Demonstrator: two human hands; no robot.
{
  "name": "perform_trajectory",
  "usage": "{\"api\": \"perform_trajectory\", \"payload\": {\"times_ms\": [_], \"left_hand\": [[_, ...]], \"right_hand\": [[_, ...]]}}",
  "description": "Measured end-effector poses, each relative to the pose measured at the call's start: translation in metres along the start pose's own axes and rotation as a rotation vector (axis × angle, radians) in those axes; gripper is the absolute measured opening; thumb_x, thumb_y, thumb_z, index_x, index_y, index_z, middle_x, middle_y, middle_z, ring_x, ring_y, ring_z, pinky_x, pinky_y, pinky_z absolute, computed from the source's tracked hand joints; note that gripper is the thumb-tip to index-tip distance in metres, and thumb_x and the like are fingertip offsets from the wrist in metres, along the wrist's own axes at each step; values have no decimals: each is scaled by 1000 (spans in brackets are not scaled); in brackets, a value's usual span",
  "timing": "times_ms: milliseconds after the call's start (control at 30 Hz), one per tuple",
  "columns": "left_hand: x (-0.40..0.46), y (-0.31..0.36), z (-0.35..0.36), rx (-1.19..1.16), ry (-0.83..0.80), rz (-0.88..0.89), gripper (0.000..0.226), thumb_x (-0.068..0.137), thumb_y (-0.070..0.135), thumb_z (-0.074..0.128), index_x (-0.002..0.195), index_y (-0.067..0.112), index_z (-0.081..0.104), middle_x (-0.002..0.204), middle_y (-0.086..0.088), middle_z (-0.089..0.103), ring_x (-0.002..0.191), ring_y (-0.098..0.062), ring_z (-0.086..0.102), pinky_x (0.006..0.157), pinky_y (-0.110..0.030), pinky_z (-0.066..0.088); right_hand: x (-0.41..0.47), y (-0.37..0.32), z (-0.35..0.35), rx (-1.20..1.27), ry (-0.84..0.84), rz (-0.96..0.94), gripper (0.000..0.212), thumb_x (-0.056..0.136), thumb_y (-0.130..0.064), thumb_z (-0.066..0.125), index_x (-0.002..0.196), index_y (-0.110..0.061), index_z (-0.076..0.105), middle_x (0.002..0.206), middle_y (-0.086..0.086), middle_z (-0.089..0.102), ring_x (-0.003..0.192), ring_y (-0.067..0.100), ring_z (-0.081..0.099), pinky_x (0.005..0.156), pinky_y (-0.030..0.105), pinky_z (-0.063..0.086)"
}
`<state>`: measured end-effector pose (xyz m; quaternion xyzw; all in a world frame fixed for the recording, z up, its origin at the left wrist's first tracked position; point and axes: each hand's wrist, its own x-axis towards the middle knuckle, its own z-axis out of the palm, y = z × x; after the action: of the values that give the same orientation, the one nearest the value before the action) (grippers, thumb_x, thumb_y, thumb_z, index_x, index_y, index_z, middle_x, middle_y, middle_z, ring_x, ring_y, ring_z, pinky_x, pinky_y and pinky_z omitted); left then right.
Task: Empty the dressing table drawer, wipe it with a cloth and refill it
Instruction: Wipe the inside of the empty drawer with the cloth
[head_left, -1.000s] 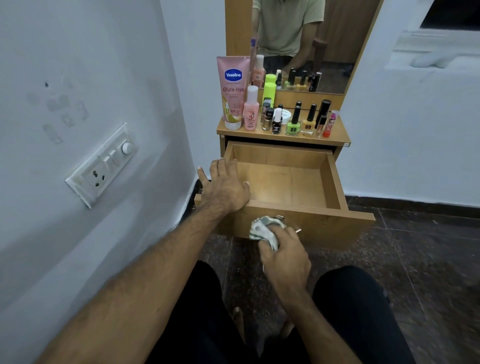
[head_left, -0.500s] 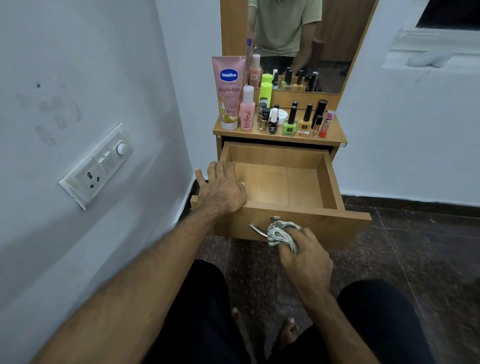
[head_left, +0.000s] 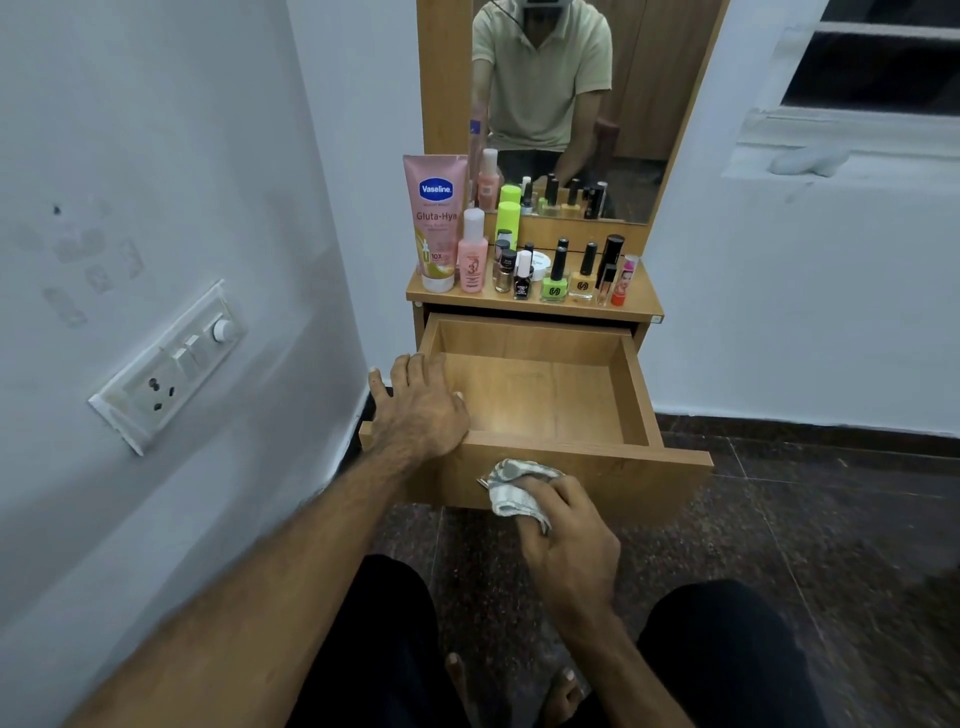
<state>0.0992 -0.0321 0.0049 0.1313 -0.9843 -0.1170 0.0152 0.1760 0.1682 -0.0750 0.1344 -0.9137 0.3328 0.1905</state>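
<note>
The cloth (head_left: 511, 491) covers the drawer (head_left: 540, 395) handle completely. Labels on the small bottles (head_left: 555, 280) above the drawer are too tiny to read, and the mirror (head_left: 566, 104) top is cropped.

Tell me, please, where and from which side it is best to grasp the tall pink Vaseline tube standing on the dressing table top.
Probably the pink Vaseline tube at its broad upper body, from above: it stands upright on its cap, tallest there, a pink bottle crowding its right.
</note>
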Motion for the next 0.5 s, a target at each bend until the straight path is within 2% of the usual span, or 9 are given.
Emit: {"api": "perform_trajectory", "payload": {"times_ms": [133,200,267,367,433,500], "left_hand": [[2,0,2,-6,-5,1,65,103,45,35,158,17,16,167,-10,14,155,-30,3,122,-62,-5],[1,1,1,-12,-13,1,64,103,45,35,158,17,16,167,-11,15,155,-31,4,122,-62,-5],[0,2,-1,-25,-4,0,63,103,43,37,158,18,18,166,-12,18,155,-31,5,122,-63,-4],[-2,2,-2,-54,35,-8,63,102,43,42,157,20,21,164,-11,24,154,-31,9,122,-63,-2],[-2,1,-4,-85,31,-17,66,100,48,46,156,23,24,163,-10,27,153,-30,13,123,-62,-2],[-4,-1,-8,-135,47,-29,65,98,54,50,154,27,31,160,-7,35,151,-28,20,123,-60,0]], "right_hand": [[6,0,-9,72,137,14,38,82,-20,74,119,-27,73,109,-12,66,88,10,65,63,27,54],[6,1,-7,20,83,40,36,81,-25,71,116,-31,69,112,-12,65,89,15,68,61,31,54],[3,3,-7,4,25,40,35,79,-26,72,113,-35,67,109,-18,63,90,14,67,61,28,49],[6,0,-16,181,28,44,33,82,-24,75,112,-37,70,103,-22,63,86,2,63,65,27,52],[12,-8,-27,331,107,65,35,82,-15,80,110,-35,73,98,-21,65,84,2,64,66,23,54],[21,-20,-40,374,211,41,37,79,-8,83,108,-28,74,98,-19,65,84,1,64,66,15,52]]}}
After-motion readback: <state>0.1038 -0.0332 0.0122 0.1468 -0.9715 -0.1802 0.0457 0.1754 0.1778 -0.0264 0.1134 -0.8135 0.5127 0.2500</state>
